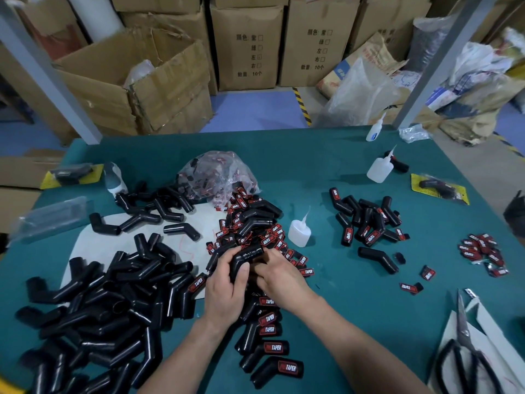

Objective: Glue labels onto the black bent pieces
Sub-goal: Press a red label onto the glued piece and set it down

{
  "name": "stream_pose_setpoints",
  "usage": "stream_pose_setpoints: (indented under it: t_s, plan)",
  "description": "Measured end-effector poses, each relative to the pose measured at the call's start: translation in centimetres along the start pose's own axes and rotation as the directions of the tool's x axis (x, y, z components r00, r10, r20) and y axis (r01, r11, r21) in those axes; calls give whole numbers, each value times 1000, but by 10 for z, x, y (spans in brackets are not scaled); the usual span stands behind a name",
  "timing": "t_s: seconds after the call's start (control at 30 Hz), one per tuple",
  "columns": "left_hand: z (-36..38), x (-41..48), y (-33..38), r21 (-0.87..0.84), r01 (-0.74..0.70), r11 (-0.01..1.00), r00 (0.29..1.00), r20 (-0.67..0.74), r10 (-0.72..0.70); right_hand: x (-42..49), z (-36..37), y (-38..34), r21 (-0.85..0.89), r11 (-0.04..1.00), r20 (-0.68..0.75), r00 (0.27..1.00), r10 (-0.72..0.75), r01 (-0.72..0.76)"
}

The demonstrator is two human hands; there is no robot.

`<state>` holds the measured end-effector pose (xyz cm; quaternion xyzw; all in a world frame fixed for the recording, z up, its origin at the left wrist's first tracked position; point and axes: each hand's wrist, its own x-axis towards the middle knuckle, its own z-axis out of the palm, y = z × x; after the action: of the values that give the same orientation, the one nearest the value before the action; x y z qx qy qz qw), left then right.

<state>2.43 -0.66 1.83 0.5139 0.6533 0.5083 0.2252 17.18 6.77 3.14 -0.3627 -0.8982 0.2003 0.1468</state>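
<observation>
Above the smooth teal table (326,155), the left hand (224,282) grips a glossy black bent piece (245,258); the right hand (279,277) pinches it too. Red-and-black rectangular labels (268,239) lie heaped at twelve o'clock.

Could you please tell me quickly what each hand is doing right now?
Left hand: holding a black bent piece.
Right hand: fingers curled at the same piece; grip cannot be told.

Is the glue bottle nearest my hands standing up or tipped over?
Upright: the glue bottle stands on its base with its nozzle pointing up.
</observation>
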Motion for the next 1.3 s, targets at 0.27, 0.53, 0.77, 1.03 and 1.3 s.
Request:
stream_pose_setpoints:
  t_s: [0.27,0.53,0.77,1.03,1.3]
  plan:
    - [1,5,-7,-104,36,994,997,-62,-43,-8,-5,-2,180,972,-213,971,-112,151]
    - [5,0,-4,-185,30,982,996,-77,-45,-12,1,9,312,950,-374,921,109,14]
    - [2,-4,16,-195,-48,980,996,-88,31,-12,1,15,363,932,-496,849,181,13]
    - [-1,-3,31,-225,-103,969,989,-127,76,-11,-11,4,689,691,-576,743,340,218]
    - [-2,-4,34,-217,-114,969,986,-141,85,-12,-20,-5,828,483,-502,761,410,286]
